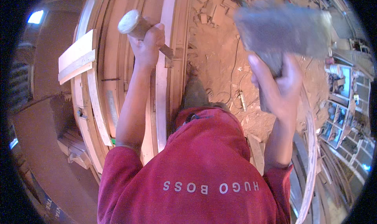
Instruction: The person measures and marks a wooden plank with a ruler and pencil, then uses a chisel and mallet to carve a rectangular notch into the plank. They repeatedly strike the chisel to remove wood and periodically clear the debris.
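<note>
My left hand (147, 47) is closed around the thick wooden handle of a chisel (135, 23). The chisel slants, and its blade reaches down to the right to a notch in the edge of a long wooden board (178, 59). My right hand (277, 82) is wrapped round the handle of a mallet (284, 29) with a large block-shaped head. The mallet is raised out to the right, apart from the chisel, and its head is smeared by motion.
Long boards (118, 74) lie side by side under my left arm, with shorter pale pieces (78, 61) at their left. Wood offcuts (208, 11) and a cable (231, 78) lie on the dusty floor. A compartmented tray (339, 106) stands far right, near stacked timber strips (326, 173).
</note>
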`<action>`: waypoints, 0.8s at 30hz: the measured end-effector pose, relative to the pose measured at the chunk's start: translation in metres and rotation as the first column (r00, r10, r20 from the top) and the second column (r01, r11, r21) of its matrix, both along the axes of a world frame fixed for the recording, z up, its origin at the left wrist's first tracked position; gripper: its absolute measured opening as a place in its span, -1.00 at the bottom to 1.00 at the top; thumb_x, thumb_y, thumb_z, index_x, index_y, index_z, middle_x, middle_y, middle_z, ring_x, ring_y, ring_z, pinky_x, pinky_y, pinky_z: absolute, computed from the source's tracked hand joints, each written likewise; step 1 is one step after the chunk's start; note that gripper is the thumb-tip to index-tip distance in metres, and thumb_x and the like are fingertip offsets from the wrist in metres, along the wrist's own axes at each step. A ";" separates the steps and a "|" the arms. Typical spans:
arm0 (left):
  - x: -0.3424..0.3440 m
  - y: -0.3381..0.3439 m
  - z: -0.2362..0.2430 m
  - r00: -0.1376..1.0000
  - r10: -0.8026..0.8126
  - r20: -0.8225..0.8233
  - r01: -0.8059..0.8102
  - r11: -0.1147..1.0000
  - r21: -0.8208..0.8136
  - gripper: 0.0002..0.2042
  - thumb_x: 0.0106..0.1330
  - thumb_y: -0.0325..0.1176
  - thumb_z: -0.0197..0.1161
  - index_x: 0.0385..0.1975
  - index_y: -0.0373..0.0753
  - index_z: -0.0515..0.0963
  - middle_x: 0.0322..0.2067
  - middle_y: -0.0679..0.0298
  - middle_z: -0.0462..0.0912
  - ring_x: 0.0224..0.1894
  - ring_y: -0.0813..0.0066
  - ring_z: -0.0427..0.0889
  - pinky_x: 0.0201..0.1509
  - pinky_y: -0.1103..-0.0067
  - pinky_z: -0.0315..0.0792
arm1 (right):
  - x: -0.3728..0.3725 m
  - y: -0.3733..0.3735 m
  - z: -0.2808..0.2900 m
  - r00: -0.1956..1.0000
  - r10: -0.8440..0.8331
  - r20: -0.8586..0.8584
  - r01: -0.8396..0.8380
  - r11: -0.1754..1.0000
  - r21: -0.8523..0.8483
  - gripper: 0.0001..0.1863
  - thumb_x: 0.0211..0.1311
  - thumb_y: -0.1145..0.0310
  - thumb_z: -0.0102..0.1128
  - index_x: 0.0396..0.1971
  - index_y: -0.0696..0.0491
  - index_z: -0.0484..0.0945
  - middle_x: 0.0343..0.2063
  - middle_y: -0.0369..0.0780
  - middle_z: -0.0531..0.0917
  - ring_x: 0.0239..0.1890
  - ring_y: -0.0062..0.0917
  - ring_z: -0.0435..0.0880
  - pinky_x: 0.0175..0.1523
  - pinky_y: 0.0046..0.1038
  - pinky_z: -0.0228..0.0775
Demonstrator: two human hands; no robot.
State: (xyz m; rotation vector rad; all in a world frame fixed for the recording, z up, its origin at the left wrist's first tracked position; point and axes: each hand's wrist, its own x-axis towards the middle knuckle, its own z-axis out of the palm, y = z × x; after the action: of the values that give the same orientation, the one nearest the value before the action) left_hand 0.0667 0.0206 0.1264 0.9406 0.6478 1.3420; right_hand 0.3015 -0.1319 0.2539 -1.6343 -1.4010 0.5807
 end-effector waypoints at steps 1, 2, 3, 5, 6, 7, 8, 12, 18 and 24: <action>0.006 -0.003 0.003 0.999 0.002 0.041 0.000 0.999 -0.036 -0.87 0.13 -0.56 0.27 -0.46 -0.22 0.44 -0.61 0.40 0.44 -0.63 0.69 0.40 -0.66 0.66 0.19 | 0.005 0.002 -0.001 0.999 0.021 0.034 -0.022 0.999 0.042 -0.77 0.19 0.36 0.35 -0.37 0.15 0.48 -0.60 -0.32 0.55 -0.60 -0.72 0.50 -0.53 -0.62 0.33; 0.009 -0.007 0.002 0.997 0.012 -0.079 -0.012 1.000 0.006 -0.87 0.13 -0.56 0.28 -0.45 -0.22 0.44 -0.59 0.40 0.45 -0.62 0.69 0.41 -0.64 0.65 0.22 | 0.008 0.003 -0.001 0.997 0.042 0.072 -0.048 0.995 0.084 -0.76 0.18 0.35 0.37 -0.39 0.15 0.49 -0.61 -0.33 0.55 -0.60 -0.73 0.49 -0.53 -0.62 0.32; 0.007 -0.010 -0.004 0.980 0.030 -0.196 -0.021 0.998 0.052 -0.87 0.12 -0.56 0.29 -0.44 -0.23 0.45 -0.58 0.40 0.46 -0.60 0.68 0.43 -0.61 0.65 0.25 | 0.008 0.004 0.002 0.995 0.071 0.069 -0.079 0.990 0.113 -0.76 0.18 0.33 0.38 -0.39 0.15 0.50 -0.60 -0.33 0.55 -0.60 -0.74 0.48 -0.52 -0.63 0.32; 0.004 -0.013 -0.014 0.929 0.107 -0.355 -0.064 0.989 0.132 -0.86 0.10 -0.55 0.31 -0.43 -0.24 0.47 -0.55 0.39 0.49 -0.56 0.67 0.46 -0.55 0.65 0.31 | 0.007 0.004 0.010 0.990 0.112 0.085 -0.123 0.983 0.135 -0.73 0.17 0.30 0.39 -0.37 0.18 0.53 -0.57 -0.31 0.57 -0.57 -0.74 0.48 -0.48 -0.59 0.34; 0.003 -0.013 -0.020 0.903 0.158 -0.399 -0.101 0.982 0.161 -0.86 0.09 -0.55 0.32 -0.42 -0.24 0.48 -0.54 0.39 0.51 -0.53 0.66 0.48 -0.51 0.64 0.34 | 0.008 0.003 0.013 0.987 0.124 0.101 -0.136 0.983 0.124 -0.70 0.17 0.27 0.39 -0.34 0.20 0.55 -0.54 -0.29 0.59 -0.54 -0.72 0.49 -0.45 -0.55 0.37; 0.001 -0.013 -0.025 0.873 0.212 -0.440 -0.138 0.971 0.193 -0.85 0.08 -0.55 0.34 -0.41 -0.25 0.49 -0.52 0.39 0.52 -0.51 0.65 0.49 -0.47 0.63 0.37 | 0.008 0.004 0.012 0.981 0.134 0.141 -0.158 0.971 0.180 -0.70 0.16 0.27 0.39 -0.31 0.20 0.55 -0.54 -0.27 0.60 -0.52 -0.67 0.52 -0.41 -0.51 0.39; 0.002 -0.013 -0.030 0.890 0.181 -0.417 -0.146 0.983 0.115 -0.86 0.07 -0.54 0.36 -0.42 -0.27 0.52 -0.48 0.38 0.56 -0.45 0.64 0.52 -0.36 0.62 0.42 | 0.011 0.006 0.010 0.973 0.134 0.187 -0.175 0.958 0.227 -0.69 0.16 0.27 0.38 -0.29 0.20 0.55 -0.53 -0.25 0.61 -0.51 -0.62 0.55 -0.38 -0.47 0.41; 0.013 -0.020 -0.025 0.817 0.293 -0.496 -0.132 0.933 0.334 -0.82 0.09 -0.53 0.35 -0.32 -0.31 0.54 -0.38 0.33 0.60 -0.32 0.58 0.58 -0.20 0.57 0.48 | 0.006 0.009 0.018 0.961 0.209 0.179 -0.250 0.936 0.249 -0.69 0.14 0.27 0.35 -0.22 0.15 0.55 -0.49 -0.10 0.65 -0.41 -0.31 0.68 -0.25 -0.31 0.46; 0.014 -0.017 -0.044 0.801 0.414 -0.432 -0.132 0.826 0.548 -0.61 0.11 -0.45 0.35 -0.04 -0.37 0.47 -0.14 0.23 0.58 -0.07 0.43 0.57 0.06 0.49 0.44 | -0.017 0.020 0.027 0.929 0.292 0.228 -0.353 0.883 0.310 -0.71 0.18 0.24 0.18 -0.38 0.20 0.45 -0.57 0.01 0.61 -0.47 -0.03 0.64 -0.35 -0.08 0.49; -0.012 -0.002 -0.077 0.833 0.305 -0.461 -0.016 0.847 0.531 -0.41 0.11 -0.23 0.44 0.08 -0.36 0.36 0.02 0.15 0.47 0.08 0.38 0.47 0.19 0.40 0.35 | -0.035 0.040 0.005 0.797 0.383 0.467 -0.464 0.883 0.067 -0.75 0.20 0.26 0.16 -0.30 0.14 0.43 -0.51 -0.06 0.64 -0.43 -0.13 0.67 -0.35 -0.15 0.51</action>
State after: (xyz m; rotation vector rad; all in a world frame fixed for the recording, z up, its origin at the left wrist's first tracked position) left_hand 0.0552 0.0183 0.0495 1.7705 0.8244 1.4451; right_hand 0.2664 -0.0921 0.2585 -1.3522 -2.1311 0.3197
